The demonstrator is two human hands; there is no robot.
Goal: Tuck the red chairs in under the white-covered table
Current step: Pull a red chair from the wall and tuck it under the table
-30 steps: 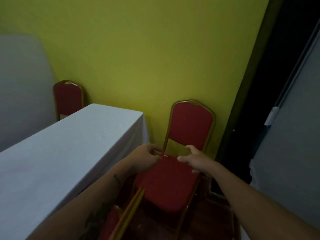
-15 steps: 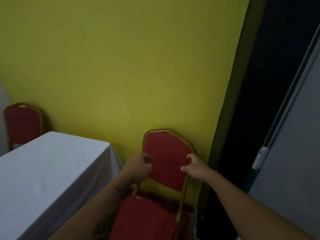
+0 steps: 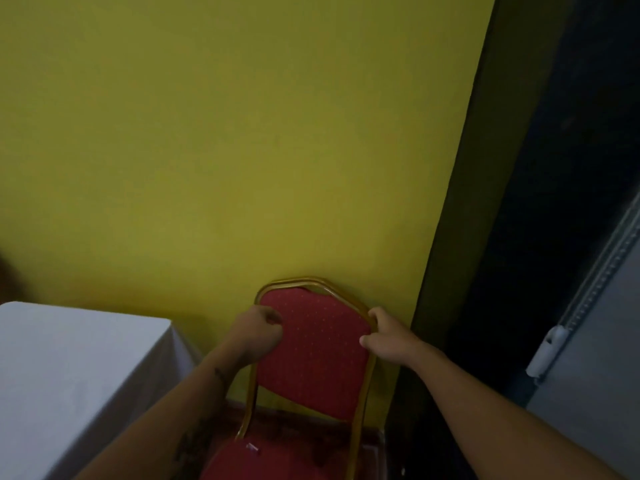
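Note:
A red chair [image 3: 315, 355] with a gold metal frame stands against the yellow wall, facing me. My left hand [image 3: 258, 336] is closed around the left edge of its backrest. My right hand [image 3: 389, 337] grips the right edge of the backrest frame. The chair's red seat [image 3: 273, 459] shows at the bottom of the view, between my forearms. The white-covered table [image 3: 69, 375] fills the lower left, its corner a short way left of the chair.
The yellow wall [image 3: 225, 150] runs right behind the chair. A dark doorway [image 3: 540, 202] opens to the right, with a grey door and its white handle [image 3: 547, 355] at the far right. A dark blurred shape sits at the left edge.
Both hands rose from the seat's rear edge to the sides of the backrest and closed on it. The view moved closer and to the right; the far second chair left the frame.

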